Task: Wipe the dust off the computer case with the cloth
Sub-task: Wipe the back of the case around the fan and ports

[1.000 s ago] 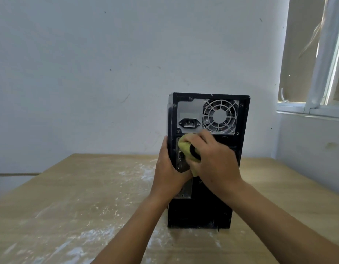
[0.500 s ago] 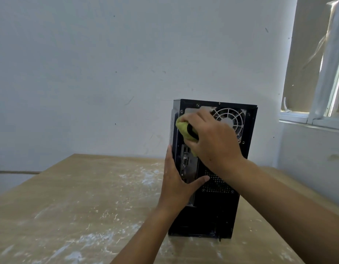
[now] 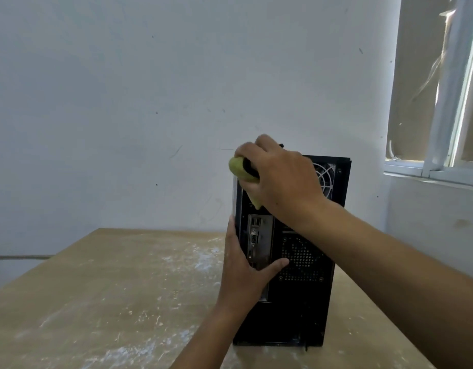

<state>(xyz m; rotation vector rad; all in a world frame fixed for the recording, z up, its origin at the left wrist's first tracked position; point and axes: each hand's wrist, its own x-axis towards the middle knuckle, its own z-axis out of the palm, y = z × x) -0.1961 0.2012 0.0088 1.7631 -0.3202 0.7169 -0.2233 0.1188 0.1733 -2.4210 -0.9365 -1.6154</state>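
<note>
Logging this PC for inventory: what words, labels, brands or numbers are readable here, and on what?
None is readable. The computer case shows only its rear panel: ports and a fan grille, any markings too small or blurred to read. The cloth, table and wall carry no text.

Bare left hand (image 3: 246, 275), bare right hand (image 3: 283, 179), forearms uncovered to the frame's edge, slim wrists

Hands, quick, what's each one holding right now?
Left hand: open, pressed flat against the case.
Right hand: grips the cloth at the case's top corner.
</note>
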